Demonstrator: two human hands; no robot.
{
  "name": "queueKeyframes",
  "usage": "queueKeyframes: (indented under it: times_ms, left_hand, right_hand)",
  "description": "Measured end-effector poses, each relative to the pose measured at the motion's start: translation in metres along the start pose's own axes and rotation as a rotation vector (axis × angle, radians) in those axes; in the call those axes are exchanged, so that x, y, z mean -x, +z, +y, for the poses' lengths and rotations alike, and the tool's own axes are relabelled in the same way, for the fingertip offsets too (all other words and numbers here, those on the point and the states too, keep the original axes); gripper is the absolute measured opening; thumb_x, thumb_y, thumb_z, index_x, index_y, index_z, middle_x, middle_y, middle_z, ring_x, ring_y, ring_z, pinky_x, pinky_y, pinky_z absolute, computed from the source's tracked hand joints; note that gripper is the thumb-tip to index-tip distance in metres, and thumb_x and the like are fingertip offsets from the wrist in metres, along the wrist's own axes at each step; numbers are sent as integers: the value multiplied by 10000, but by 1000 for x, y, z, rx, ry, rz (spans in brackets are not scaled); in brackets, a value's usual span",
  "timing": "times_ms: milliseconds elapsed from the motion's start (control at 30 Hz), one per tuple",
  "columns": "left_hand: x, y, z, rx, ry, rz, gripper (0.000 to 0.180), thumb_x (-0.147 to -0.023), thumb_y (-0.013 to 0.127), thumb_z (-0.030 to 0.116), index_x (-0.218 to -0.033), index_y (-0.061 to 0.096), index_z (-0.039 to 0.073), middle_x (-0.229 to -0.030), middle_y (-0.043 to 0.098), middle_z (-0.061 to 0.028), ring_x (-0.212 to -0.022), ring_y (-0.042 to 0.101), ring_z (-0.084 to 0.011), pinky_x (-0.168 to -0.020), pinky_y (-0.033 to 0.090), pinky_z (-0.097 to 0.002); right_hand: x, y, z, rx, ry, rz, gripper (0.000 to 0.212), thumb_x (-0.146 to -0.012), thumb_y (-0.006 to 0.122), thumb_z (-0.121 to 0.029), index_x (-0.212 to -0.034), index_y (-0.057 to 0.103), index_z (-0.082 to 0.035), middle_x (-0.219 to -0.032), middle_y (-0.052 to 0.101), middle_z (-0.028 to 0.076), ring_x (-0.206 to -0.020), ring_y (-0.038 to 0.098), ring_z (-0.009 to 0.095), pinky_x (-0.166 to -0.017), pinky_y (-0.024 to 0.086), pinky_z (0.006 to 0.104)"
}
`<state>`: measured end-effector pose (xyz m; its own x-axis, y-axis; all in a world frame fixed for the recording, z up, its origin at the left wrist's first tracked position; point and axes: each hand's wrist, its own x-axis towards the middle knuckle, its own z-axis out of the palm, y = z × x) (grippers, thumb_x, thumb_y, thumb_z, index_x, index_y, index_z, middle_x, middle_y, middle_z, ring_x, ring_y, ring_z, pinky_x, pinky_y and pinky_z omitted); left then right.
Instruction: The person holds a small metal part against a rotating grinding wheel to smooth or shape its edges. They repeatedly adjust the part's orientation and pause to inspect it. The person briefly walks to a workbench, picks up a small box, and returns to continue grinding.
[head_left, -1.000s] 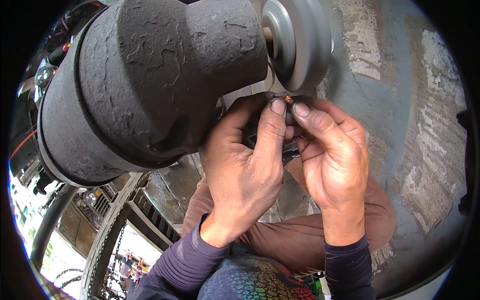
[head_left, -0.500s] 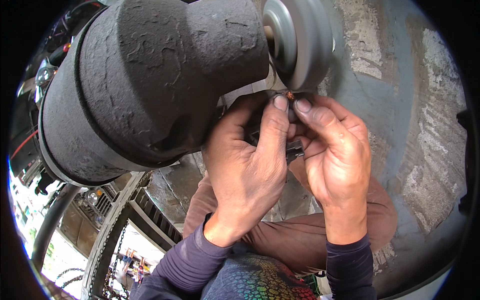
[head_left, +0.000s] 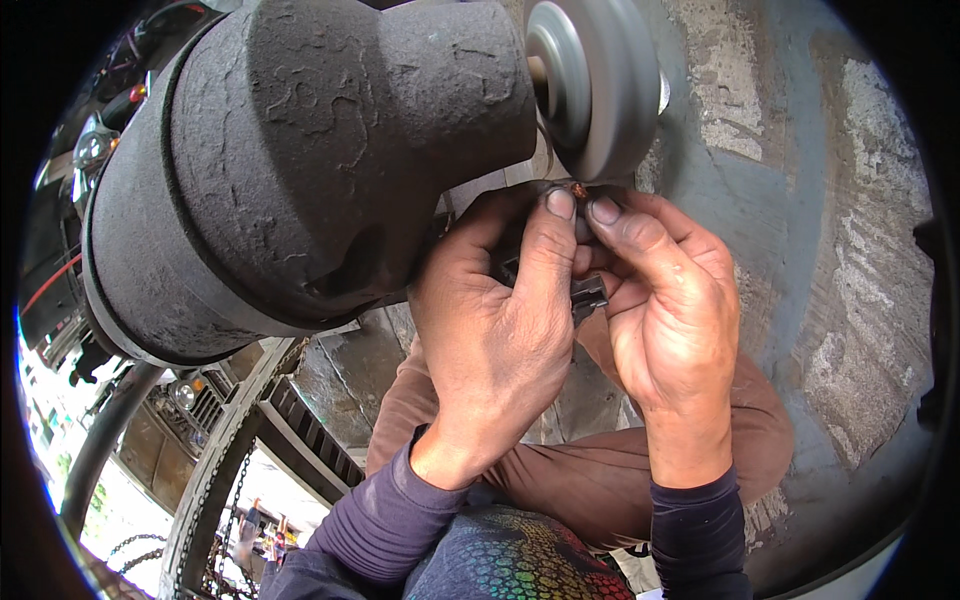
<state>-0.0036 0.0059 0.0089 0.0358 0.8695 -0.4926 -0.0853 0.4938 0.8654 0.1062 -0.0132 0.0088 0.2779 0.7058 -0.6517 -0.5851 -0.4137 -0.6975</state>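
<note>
Just under the rim of a spinning grey wheel [head_left: 622, 95], both hands meet with thumbs close together. A tiny shiny orange-brown piece [head_left: 579, 190] shows between the thumb tips; its kind is too small to tell. My left hand [head_left: 500, 310] is closed in a pinch on it, thumb pointing up, fingers mostly hidden behind. My right hand [head_left: 672, 300] pinches at the same piece from the right, its other fingers curled. Whether the piece touches the wheel cannot be made out. A dark metal bracket [head_left: 589, 295] shows between the palms.
The bulky dark motor housing [head_left: 300, 150] fills the upper left, its shaft leading to the wheel. Below are my crossed legs in brown trousers [head_left: 580, 480]. A worn grey floor [head_left: 790, 220] lies to the right; a chain [head_left: 215, 480] and a wooden beam [head_left: 225, 440] stand lower left.
The view has shifted slightly, so the motor housing sits a little differently. Both hands keep nearly the same pinch by the wheel, which still turns.
</note>
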Motion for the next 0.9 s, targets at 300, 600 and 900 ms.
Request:
queueKeyframes:
  times_ms: [300, 600, 900]
  left_hand:
    - [0, 1, -2, -4, -5, 11, 240, -1039, 635, 187, -1028, 719, -38, -835, 717, -42, -742, 670, -79, -652, 544, -234]
    - [-1, 3, -5, 10, 17, 1, 229, -1038, 636, 175, -1033, 718, -39, -831, 717, -41, -734, 666, -75, -640, 544, -231]
    - [-2, 5, -4, 33, 9, -14, 228, -1041, 625, 161, -1053, 702, -53, -848, 718, -55, -745, 677, -80, -644, 556, -230]
  right_hand:
    - [1, -1, 0, -26, -23, -11, 191, -955, 691, -76, -1069, 714, 76, -899, 741, 107, -724, 692, 122, -615, 504, 186]
    - [0, -3, 1, -48, -34, -12, 193, -951, 694, -72, -1067, 707, 83, -898, 739, 111, -715, 689, 123, -605, 508, 185]
    - [0, -4, 0, -55, -36, 7, 202, -949, 697, -71, -1075, 693, 87, -896, 739, 122, -708, 692, 128, -588, 508, 184]
